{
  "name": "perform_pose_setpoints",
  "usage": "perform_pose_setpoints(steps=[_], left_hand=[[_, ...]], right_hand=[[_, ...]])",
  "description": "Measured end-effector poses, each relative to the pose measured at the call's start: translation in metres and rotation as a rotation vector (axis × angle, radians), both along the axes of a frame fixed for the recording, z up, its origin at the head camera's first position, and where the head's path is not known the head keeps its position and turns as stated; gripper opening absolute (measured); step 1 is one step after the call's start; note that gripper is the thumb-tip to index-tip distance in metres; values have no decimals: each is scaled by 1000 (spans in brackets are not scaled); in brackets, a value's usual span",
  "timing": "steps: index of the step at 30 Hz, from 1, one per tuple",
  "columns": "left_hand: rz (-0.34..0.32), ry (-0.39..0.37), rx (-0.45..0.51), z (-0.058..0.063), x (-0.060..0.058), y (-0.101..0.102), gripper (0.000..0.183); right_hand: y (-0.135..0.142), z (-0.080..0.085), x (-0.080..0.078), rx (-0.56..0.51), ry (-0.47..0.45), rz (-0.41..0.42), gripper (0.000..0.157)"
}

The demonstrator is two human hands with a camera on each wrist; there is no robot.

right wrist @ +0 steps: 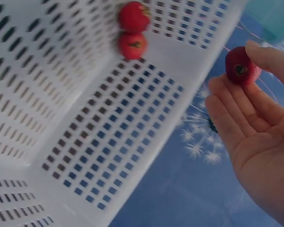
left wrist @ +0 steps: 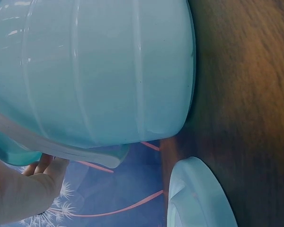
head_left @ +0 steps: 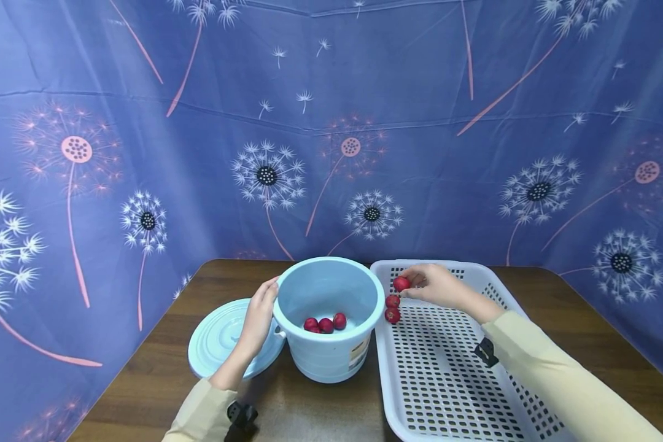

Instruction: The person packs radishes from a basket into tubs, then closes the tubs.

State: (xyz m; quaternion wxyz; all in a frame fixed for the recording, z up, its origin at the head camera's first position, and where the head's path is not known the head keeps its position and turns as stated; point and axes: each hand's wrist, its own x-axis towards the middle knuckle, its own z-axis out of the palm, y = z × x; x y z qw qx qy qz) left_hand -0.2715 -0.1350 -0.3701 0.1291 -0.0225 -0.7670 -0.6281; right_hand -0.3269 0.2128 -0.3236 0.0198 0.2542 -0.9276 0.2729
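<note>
My right hand (head_left: 432, 285) pinches a small round red radish (right wrist: 241, 66) between thumb and fingers, above the far left part of a white perforated basket (head_left: 383, 368). Two more radishes (right wrist: 132, 45) lie together in the basket, along its left side. To the left stands a light-blue bucket (head_left: 326, 356) with several radishes (head_left: 326, 325) at its bottom. My left hand (head_left: 258, 316) holds the bucket's rim on the left side. In the left wrist view, the ends of its fingers (left wrist: 42, 163) are hidden behind the rim.
A light-blue lid (head_left: 215, 337) lies on the brown wooden table (head_left: 160, 380), left of the bucket. The bucket's pale handle (left wrist: 61, 146) hangs against its side. Behind the table hangs a blue dandelion-print curtain (head_left: 442, 172).
</note>
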Motion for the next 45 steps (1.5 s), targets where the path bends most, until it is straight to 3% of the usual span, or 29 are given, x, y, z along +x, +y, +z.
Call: perform_pose_setpoints(steps=[10, 19, 31, 45], left_hand=[[20, 76, -34, -1, 5, 0, 54], [-10, 10, 22, -1, 1, -1, 47], [10, 22, 49, -1, 0, -3, 45], [-3, 32, 64, -2, 0, 1, 43]], right_hand=[[-8, 14, -1, -52, 70, -31, 35], [-26, 25, -5, -55, 115, -7, 40], [-56, 39, -10, -84, 123, 61, 42], [-86, 40, -15, -110, 110, 129, 39]])
